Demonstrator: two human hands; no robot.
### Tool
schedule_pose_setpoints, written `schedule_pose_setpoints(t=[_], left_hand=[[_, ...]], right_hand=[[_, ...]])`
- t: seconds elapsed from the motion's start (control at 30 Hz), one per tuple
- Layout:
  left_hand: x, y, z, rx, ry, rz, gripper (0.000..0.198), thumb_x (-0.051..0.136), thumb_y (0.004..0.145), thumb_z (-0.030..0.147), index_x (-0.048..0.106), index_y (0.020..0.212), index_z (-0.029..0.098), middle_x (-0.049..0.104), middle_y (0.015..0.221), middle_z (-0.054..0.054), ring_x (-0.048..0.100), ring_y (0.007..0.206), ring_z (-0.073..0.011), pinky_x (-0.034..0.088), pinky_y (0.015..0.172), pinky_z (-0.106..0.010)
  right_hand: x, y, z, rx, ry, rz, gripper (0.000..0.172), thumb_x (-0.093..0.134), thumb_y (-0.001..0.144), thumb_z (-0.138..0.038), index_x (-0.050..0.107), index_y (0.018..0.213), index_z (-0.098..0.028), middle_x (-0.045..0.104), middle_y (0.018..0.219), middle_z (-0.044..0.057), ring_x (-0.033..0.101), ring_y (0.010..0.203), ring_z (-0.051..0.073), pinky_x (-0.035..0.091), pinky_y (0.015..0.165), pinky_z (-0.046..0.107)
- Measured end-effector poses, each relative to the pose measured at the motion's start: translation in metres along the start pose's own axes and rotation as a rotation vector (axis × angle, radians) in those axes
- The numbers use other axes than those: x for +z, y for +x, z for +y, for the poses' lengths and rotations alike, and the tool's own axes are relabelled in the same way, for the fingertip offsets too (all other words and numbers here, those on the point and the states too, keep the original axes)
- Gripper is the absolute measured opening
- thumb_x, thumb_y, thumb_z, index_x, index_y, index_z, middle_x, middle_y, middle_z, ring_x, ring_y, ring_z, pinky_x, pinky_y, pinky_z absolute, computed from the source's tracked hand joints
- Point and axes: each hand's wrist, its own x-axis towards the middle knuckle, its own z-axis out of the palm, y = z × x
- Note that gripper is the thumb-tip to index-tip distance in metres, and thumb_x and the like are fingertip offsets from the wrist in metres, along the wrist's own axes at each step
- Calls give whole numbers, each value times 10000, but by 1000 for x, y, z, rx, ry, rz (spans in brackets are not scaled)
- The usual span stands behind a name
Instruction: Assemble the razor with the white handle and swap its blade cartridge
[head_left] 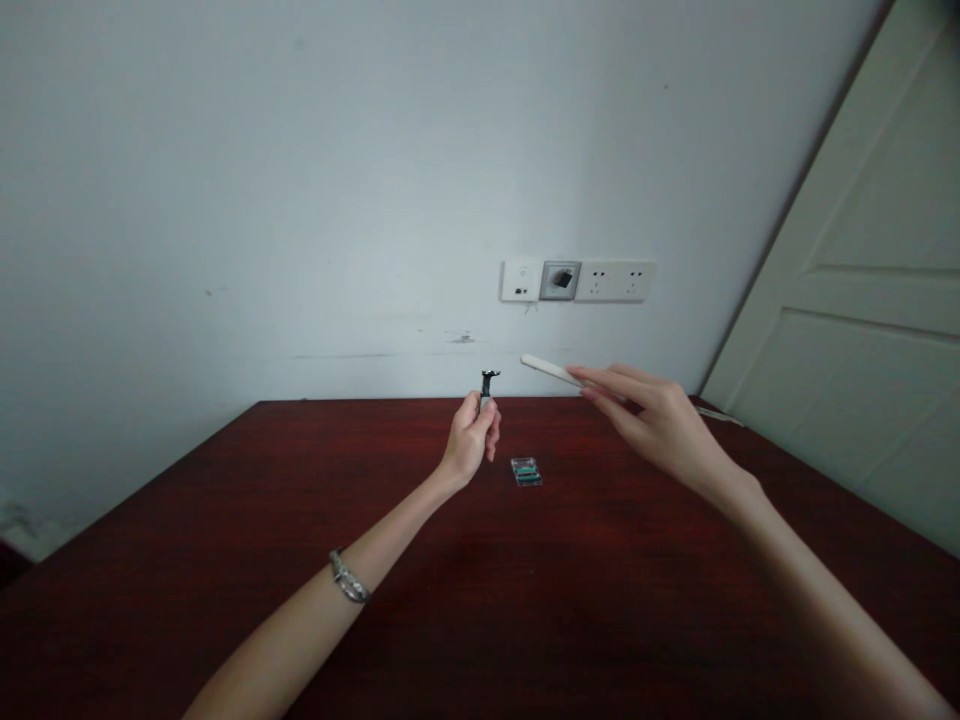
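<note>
My left hand (474,432) is wrapped round the handle of a razor (487,385), held upright with its dark, T-shaped head at the top. Between the thumb and fingers of my right hand (651,408) is a slim white stick with a rounded end (546,368). The stick slants up and left, its tip a short way to the right of the razor head and apart from it. On the table below lies a small clear case with green strips (526,472), touched by neither hand.
The dark red wooden table (420,620) reaches back to a pale wall (360,200). Sockets and a switch panel (577,281) are set in that wall. A white panelled door (870,300) stands along the right side. A thin pale strip (720,415) lies near the table's right back edge.
</note>
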Motion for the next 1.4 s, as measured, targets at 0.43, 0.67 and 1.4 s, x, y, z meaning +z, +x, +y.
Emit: schedule_pose_setpoints(t=[0.43, 0.67, 1.4], left_hand=[[-1, 2, 11, 37, -52, -5, 332, 516, 833, 487, 370, 756, 199, 372, 588, 87, 292, 359, -22, 212, 281, -126], [-2, 2, 34, 202, -29, -4, 263, 521, 849, 426, 463, 962, 196, 377, 550, 89, 312, 357, -36, 261, 301, -139], [24, -28, 38, 137, -134, -79, 252, 518, 866, 406, 404, 799, 192, 268, 497, 105, 211, 329, -23, 198, 277, -122]], right_hand=[[20, 2, -11, 46, 251, -48, 382, 443, 893, -240, 568, 1253, -201, 571, 766, 30, 486, 624, 136, 424, 615, 278], [13, 19, -16, 72, 347, 43, 347, 506, 876, -321, 626, 1175, -194, 641, 863, 54, 523, 686, 150, 423, 606, 277], [-17, 12, -31, -156, 154, -112, 375, 416, 926, -224, 560, 1272, -221, 561, 727, 26, 462, 575, 106, 376, 564, 233]])
